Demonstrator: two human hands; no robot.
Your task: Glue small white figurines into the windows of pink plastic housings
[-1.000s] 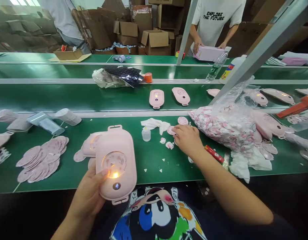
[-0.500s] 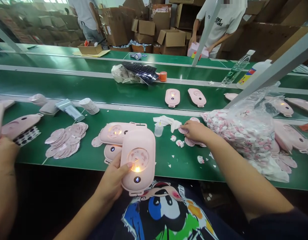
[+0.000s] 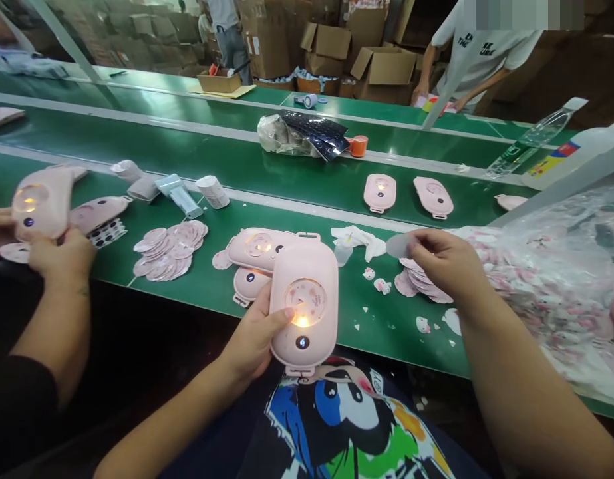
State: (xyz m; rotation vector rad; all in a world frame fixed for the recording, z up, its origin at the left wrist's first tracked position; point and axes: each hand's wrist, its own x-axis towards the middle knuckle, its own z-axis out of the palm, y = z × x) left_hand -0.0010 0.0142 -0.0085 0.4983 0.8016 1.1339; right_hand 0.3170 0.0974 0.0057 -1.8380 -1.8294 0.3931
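Observation:
My left hand (image 3: 254,332) grips a pink oval device (image 3: 309,266) over the table edge, thumb on its round window. The window glows orange over a printed disc, and a small display is lit below it. My right hand (image 3: 444,263) pinches a thin pale round disc (image 3: 397,246) above a pile of printed round discs (image 3: 422,283). Behind the held device, another pink device (image 3: 251,245) lies lit on the table, partly covering one more (image 3: 248,283). Small white animal-face pieces (image 3: 382,286) and scraps lie between my hands.
At left, a co-worker's hands (image 3: 62,256) hold a lit pink device (image 3: 44,199). A larger disc pile (image 3: 169,249) lies nearby. On the right sits a clear plastic bag (image 3: 541,286) of printed pieces. Two pink devices (image 3: 380,193) rest beyond the rail; a bottle (image 3: 536,140) stands tilted.
My right hand has lifted a disc off the pile. My left hand still holds the device. The view has turned left, and the co-worker's hands with a lit device show more fully.

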